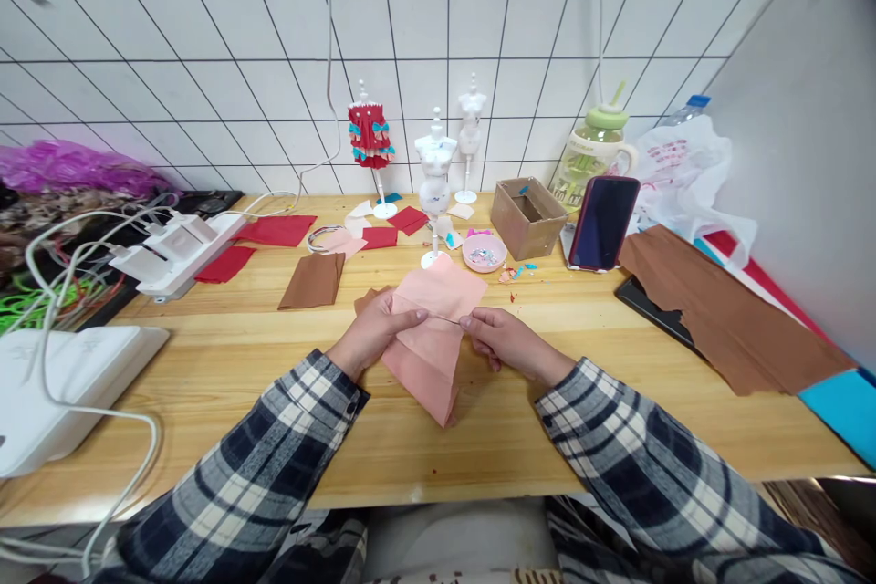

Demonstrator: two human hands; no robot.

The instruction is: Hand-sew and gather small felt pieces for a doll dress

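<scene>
A pink piece of cloth (424,365) is held up in front of me over the table, its lower part hanging in a folded corner. My left hand (373,328) pinches it at the left, thumb on top and fingers hidden behind. At the cloth's right edge, the thumb and forefinger of my right hand (506,339) are pressed together, other fingers curled. Between both thumbs runs a thin dark line; whether it is a needle or a fold edge I cannot tell. Some brown cloth (370,298) shows behind my left hand.
Behind the cloth stand white mini dress forms (436,169), one wearing a red ruffled dress (370,137). Nearby are a pink bowl (484,261) of small beads, a cardboard box (526,224) and a phone (603,224). A power strip (184,255) lies left, brown fabric (732,310) right.
</scene>
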